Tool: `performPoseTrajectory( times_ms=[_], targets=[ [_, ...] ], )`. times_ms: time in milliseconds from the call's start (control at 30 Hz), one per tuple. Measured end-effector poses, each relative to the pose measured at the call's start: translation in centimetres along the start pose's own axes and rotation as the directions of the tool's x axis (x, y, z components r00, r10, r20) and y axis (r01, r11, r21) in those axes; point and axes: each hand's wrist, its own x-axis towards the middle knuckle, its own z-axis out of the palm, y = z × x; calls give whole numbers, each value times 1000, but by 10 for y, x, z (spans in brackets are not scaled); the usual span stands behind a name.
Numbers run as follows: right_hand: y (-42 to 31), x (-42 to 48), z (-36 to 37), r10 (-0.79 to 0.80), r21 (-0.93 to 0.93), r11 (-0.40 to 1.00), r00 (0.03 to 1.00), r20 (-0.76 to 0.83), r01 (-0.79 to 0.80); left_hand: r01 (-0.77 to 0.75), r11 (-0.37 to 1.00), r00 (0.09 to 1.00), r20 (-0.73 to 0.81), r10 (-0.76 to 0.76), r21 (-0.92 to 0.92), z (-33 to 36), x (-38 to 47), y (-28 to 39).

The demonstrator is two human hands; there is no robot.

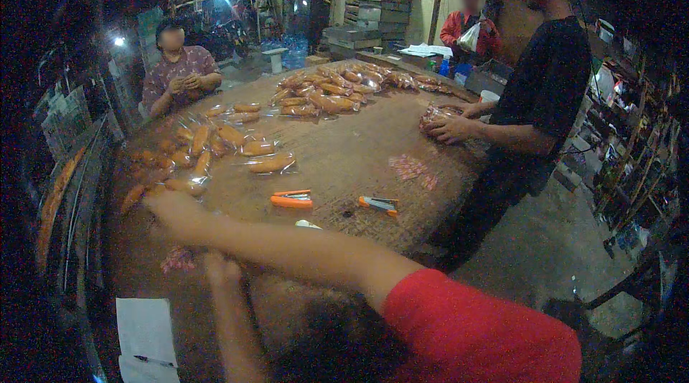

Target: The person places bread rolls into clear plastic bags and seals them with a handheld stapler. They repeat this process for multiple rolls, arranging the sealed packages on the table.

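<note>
From the right, my red-sleeved arm crosses the wooden table, and my right hand reaches the near edge of a pile of bread loaves in clear plastic bags. That hand is blurred, and its fingers are hidden among the loaves. Below my right forearm is my left hand, also blurred; whether it holds anything cannot be made out. A small heap of pink-and-white slips lies just left of it. Beyond my forearm are an orange stapler and a second orange-and-grey stapler.
More bagged bread is heaped at the table's far side. White paper with a pen lies at lower left. Pink slips lie before a co-worker handling a bundle at right. Two other people are farther back.
</note>
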Motion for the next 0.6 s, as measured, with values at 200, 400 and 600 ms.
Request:
performPoseTrajectory(
  times_ms=[200, 400, 600],
  targets=[
    [14, -61, -92, 228, 157, 965, 968, -106, -210, -277, 938, 959, 127, 255, 208, 34, -14, 3],
    [34, -103, -120, 240, 163, 964, 949, -203, -209, -310, 856, 951, 113, 289, 415, 82, -44, 2],
    [21, -112, -124, 245, 283, 944, 938, -247, -172, -326, 892, 945, 96, 311, 313, 100, -60, 3]
  ],
)
